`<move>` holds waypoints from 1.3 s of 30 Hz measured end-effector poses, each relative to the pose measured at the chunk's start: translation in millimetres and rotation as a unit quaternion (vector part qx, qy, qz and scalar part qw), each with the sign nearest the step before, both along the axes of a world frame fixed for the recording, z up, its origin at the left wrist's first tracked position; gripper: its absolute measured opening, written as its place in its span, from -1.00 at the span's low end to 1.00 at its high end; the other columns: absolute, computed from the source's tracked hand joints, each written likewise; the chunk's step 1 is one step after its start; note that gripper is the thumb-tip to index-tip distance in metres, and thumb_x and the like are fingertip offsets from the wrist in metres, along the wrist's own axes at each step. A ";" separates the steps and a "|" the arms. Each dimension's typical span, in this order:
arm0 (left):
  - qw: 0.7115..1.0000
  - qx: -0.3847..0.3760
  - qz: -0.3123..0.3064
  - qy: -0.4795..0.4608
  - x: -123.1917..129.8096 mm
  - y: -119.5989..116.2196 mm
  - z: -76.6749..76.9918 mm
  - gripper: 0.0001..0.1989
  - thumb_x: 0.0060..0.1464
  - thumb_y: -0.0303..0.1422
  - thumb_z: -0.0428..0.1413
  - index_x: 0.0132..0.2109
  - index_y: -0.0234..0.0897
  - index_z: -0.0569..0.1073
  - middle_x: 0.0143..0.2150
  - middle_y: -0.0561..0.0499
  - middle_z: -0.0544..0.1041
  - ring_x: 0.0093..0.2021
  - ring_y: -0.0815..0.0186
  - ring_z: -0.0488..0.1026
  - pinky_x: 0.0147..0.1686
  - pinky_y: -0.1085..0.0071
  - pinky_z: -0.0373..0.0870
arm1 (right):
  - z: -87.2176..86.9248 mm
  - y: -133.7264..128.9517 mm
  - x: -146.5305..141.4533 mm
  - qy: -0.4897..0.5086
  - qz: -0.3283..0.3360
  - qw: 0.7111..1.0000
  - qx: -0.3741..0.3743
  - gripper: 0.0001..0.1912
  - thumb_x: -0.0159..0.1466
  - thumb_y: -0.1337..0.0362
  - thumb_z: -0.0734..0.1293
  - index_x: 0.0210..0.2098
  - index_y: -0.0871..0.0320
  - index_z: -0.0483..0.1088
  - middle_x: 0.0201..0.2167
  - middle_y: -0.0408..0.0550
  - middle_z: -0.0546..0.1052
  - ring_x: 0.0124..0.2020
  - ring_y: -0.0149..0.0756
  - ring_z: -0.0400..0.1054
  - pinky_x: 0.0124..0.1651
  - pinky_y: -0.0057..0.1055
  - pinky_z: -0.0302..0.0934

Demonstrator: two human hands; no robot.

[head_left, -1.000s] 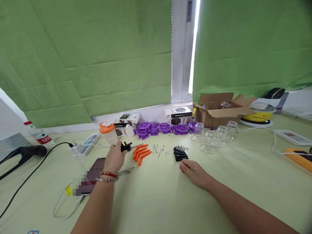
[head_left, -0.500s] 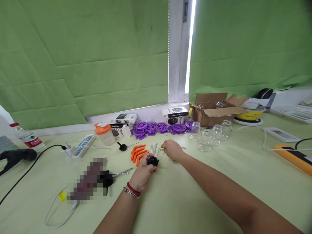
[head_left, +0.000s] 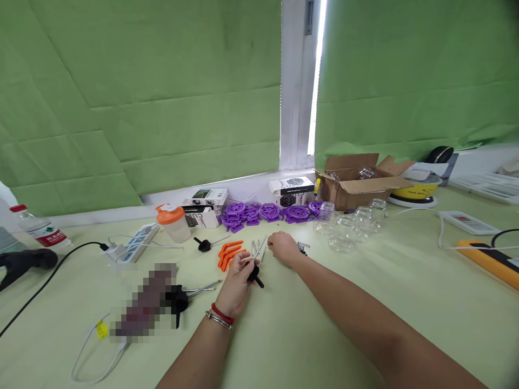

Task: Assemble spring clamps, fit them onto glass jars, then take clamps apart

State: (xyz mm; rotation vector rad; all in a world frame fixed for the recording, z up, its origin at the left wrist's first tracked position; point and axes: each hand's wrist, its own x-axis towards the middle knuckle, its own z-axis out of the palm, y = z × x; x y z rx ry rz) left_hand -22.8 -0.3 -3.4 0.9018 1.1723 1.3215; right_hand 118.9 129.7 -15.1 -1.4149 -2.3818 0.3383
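My left hand (head_left: pixel 238 278) is closed round a black plastic part with a stubby arm (head_left: pixel 254 273). A thin metal rod (head_left: pixel 260 248) rises from that part, slanting up and to the right. Just to the right, my right hand (head_left: pixel 285 249) is held low with its fingertips pinched together; whatever lies between them is too small to make out. Small coil springs (head_left: pixel 302 246) lie partly behind this hand. Loose metal rods (head_left: pixel 254 247) and bent orange handles (head_left: pixel 230 253) lie beyond and left of my left hand. Further left is a similar black part with a rod (head_left: pixel 205 245).
Purple plastic wheel-like pieces (head_left: pixel 269 212) line the back, beside small printed boxes (head_left: pixel 292 186). Glass jars (head_left: pixel 341 235) stand before an open cardboard box (head_left: pixel 360 186). To the left are an orange-lidded cup (head_left: pixel 173 224), a power strip (head_left: pixel 140 241) and black parts with rods (head_left: pixel 178 300).
The black part has turned in my left hand, so its stubby arm and rod now show. My right hand has shifted slightly, staying beside the springs.
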 end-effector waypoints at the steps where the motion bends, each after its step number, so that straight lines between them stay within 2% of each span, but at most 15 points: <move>1: 1.000 -0.003 0.001 0.017 -1.0 0.2 0.0 -0.55 -0.12 -0.24 0.19 -0.06 -0.21 0.27 -0.21 -0.01 0.42 -0.27 0.35 0.32 -0.39 0.46 0.23 | 1.6 -2.4 3.4 0.020 -0.006 1.000 0.002 -0.88 0.14 0.40 0.25 -0.42 0.19 0.45 -0.34 0.04 0.52 -0.23 -0.22 0.32 -0.20 -0.40 0.09; 3: 0.999 -0.009 -0.007 0.052 -3.7 0.4 -0.1 -0.54 -0.16 -0.29 0.21 -0.07 -0.24 0.30 -0.23 0.00 0.41 -0.25 0.34 0.32 -0.32 0.44 0.23 | 3.8 -11.0 13.1 0.064 -0.024 0.998 0.001 -0.84 0.21 0.34 0.19 -0.34 0.17 0.40 -0.30 0.00 0.50 -0.26 -0.29 0.32 -0.23 -0.43 0.12; 5: 0.996 -0.016 -0.026 0.086 -6.0 0.6 -0.7 -0.62 -0.18 -0.32 0.20 -0.15 -0.28 0.37 -0.27 0.02 0.40 -0.26 0.34 0.30 -0.26 0.42 0.21 | 3.5 -25.0 26.6 0.127 -0.045 0.991 -0.027 -0.81 0.25 0.27 0.12 -0.29 0.17 0.34 -0.35 -0.04 0.48 -0.37 -0.37 0.31 -0.35 -0.47 0.13; 6: 0.994 -0.019 -0.038 0.101 -6.5 0.5 -1.1 -0.67 -0.18 -0.32 0.19 -0.19 -0.29 0.39 -0.30 0.03 0.39 -0.27 0.35 0.28 -0.25 0.42 0.20 | 2.2 -33.7 34.4 0.225 -0.062 0.969 -0.085 -0.82 0.24 0.24 0.15 -0.32 0.17 0.32 -0.41 -0.06 0.46 -0.45 -0.40 0.28 -0.42 -0.49 0.12; 8: 0.989 -0.020 -0.067 0.129 -6.1 0.0 -1.6 -0.72 -0.16 -0.31 0.18 -0.23 -0.29 0.41 -0.35 0.07 0.36 -0.31 0.37 0.24 -0.26 0.43 0.17 | -2.3 -52.2 50.9 0.376 -0.062 0.896 -0.226 -0.84 0.20 0.19 0.19 -0.38 0.17 0.28 -0.51 -0.13 0.41 -0.59 -0.47 0.18 -0.53 -0.50 0.05; 10: 0.982 -0.021 -0.098 0.158 -3.7 -1.4 -1.7 -0.74 -0.14 -0.30 0.16 -0.24 -0.27 0.40 -0.39 0.10 0.33 -0.34 0.38 0.21 -0.28 0.45 0.15 | -8.2 -68.9 66.1 0.456 -0.060 0.829 -0.317 -0.83 0.12 0.20 0.27 -0.44 0.18 0.25 -0.57 -0.18 0.37 -0.66 -0.53 0.09 -0.58 -0.51 -0.02; 11: 0.978 -0.022 -0.112 0.172 -2.2 -2.3 -1.4 -0.75 -0.12 -0.30 0.14 -0.23 -0.27 0.40 -0.39 0.11 0.31 -0.35 0.39 0.19 -0.29 0.45 0.14 | -11.1 -75.3 72.4 0.477 -0.057 0.807 -0.345 -0.82 0.09 0.20 0.30 -0.45 0.19 0.26 -0.58 -0.18 0.37 -0.68 -0.55 0.07 -0.59 -0.52 -0.05; 13: 0.972 -0.025 -0.129 0.193 0.5 -4.1 -0.5 -0.76 -0.10 -0.29 0.12 -0.22 -0.26 0.38 -0.40 0.12 0.29 -0.35 0.39 0.17 -0.30 0.46 0.12 | -16.1 -83.4 81.5 0.507 -0.062 0.776 -0.370 -0.80 0.02 0.23 0.36 -0.46 0.20 0.28 -0.58 -0.18 0.38 -0.69 -0.57 0.07 -0.59 -0.52 -0.06; 16: 0.968 -0.030 -0.132 0.211 2.5 -5.6 1.4 -0.78 -0.08 -0.30 0.10 -0.23 -0.26 0.37 -0.39 0.12 0.27 -0.35 0.39 0.14 -0.30 0.46 0.11 | -19.9 -85.3 86.6 0.537 -0.061 0.753 -0.376 -0.78 -0.02 0.25 0.39 -0.45 0.21 0.30 -0.55 -0.16 0.41 -0.68 -0.58 0.08 -0.58 -0.52 -0.06; 19: 0.965 -0.031 -0.133 0.224 2.9 -5.9 2.8 -0.78 -0.07 -0.30 0.09 -0.23 -0.26 0.36 -0.40 0.12 0.25 -0.36 0.39 0.13 -0.32 0.46 0.10 | -21.0 -83.2 86.6 0.541 -0.048 0.751 -0.375 -0.79 -0.04 0.28 0.40 -0.45 0.22 0.32 -0.54 -0.16 0.42 -0.69 -0.58 0.08 -0.59 -0.52 -0.08; 24: 0.961 -0.030 -0.138 0.238 4.7 -6.2 2.2 -0.78 -0.08 -0.31 0.09 -0.23 -0.26 0.35 -0.41 0.13 0.24 -0.36 0.39 0.13 -0.32 0.46 0.10 | -22.9 -84.1 87.0 0.523 -0.026 0.771 -0.362 -0.81 0.00 0.27 0.39 -0.42 0.21 0.34 -0.59 -0.22 0.36 -0.68 -0.58 0.06 -0.60 -0.52 -0.09; 31: 0.958 -0.025 -0.145 0.245 4.9 -7.3 1.6 -0.78 -0.07 -0.31 0.08 -0.23 -0.26 0.33 -0.41 0.13 0.23 -0.37 0.39 0.12 -0.33 0.46 0.10 | -21.4 -86.6 85.8 0.498 -0.027 0.797 -0.342 -0.83 0.00 0.27 0.37 -0.44 0.20 0.33 -0.62 -0.27 0.29 -0.69 -0.58 0.02 -0.61 -0.52 -0.12; 39: 0.959 -0.024 -0.144 0.243 5.9 -7.9 3.8 -0.78 -0.09 -0.28 0.08 -0.24 -0.25 0.33 -0.41 0.12 0.23 -0.38 0.38 0.12 -0.33 0.46 0.10 | -19.0 -88.7 83.1 0.488 -0.033 0.803 -0.339 -0.80 0.00 0.21 0.36 -0.44 0.18 0.31 -0.62 -0.28 0.28 -0.68 -0.57 0.01 -0.61 -0.52 -0.12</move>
